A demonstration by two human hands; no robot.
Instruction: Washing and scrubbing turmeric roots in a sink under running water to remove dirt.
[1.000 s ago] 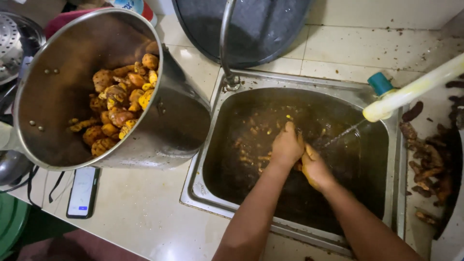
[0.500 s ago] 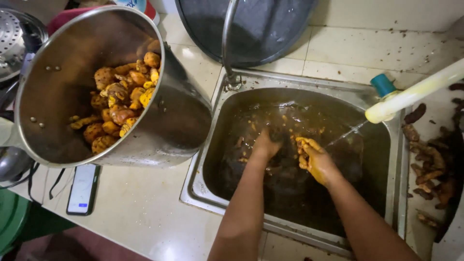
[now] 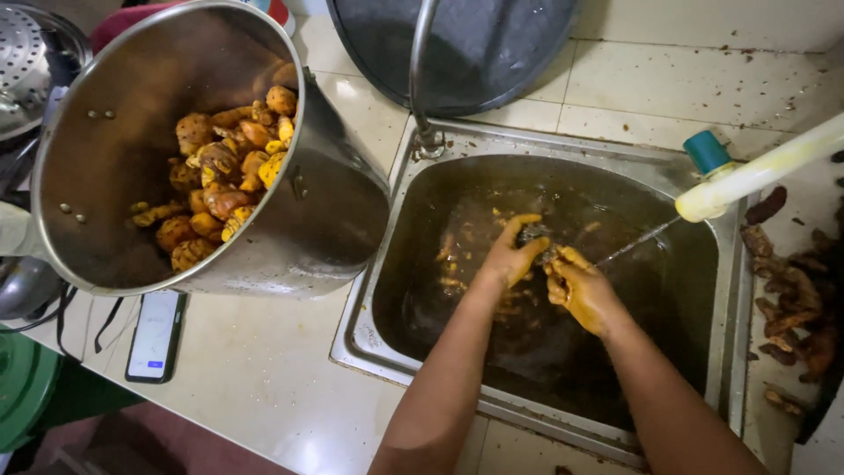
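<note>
a: what's the biggest thing you see from here?

b: the counter (image 3: 264, 369). it's pale tile, wet and a bit dirty, and it runs right up to a tiled wall at the back. a metal sink (image 3: 738, 290) is set into it, full of dark brown water.

a: and that shiny thing on the left?

b: a big steel pot (image 3: 105, 167), tipped on its side next to the sink. inside is a pile of orange-yellow roots (image 3: 229, 176), all knobbly. behind the sink a wide dark pan (image 3: 475, 44) leans at the wall, and a thin metal tap pipe (image 3: 420, 70) comes down in front of it.

a: what are the hands doing?

b: both are down in the sink, close together over the water. the left hand (image 3: 510, 255) is curled around a small dark root piece (image 3: 533, 234), with its fingers bent over it. the right hand (image 3: 582, 288) is stained yellow and half closed just beside it. i can't tell if it holds anything.

a: where's the water coming from?

b: a pale hose (image 3: 756, 171) with a teal cap (image 3: 706, 149) pokes in from the right. a thin stream shoots toward the hands.

a: any small stuff?

b: dark muddy roots (image 3: 791, 290) lie on the counter right of the sink. a phone (image 3: 156, 334) with a lit screen lies flat below the pot. a steamer lid (image 3: 22, 62) with holes sits in the far left corner.
</note>
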